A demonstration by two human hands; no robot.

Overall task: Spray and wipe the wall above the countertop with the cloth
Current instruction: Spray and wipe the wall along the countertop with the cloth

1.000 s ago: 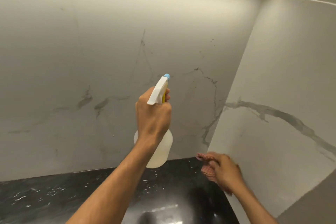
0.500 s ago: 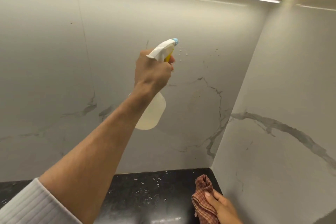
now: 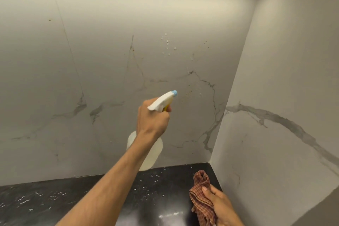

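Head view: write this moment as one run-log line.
left hand: grips spray bottle aimed at wall | right hand: holds cloth | wall: droplets, not yet wiped

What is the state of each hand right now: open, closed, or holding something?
Left hand: closed, holding the spray bottle.
Right hand: closed, holding the checked cloth.

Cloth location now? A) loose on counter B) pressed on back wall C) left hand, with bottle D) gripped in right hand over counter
D: the right hand grips the checked cloth over the countertop; the left hand holds the spray bottle.
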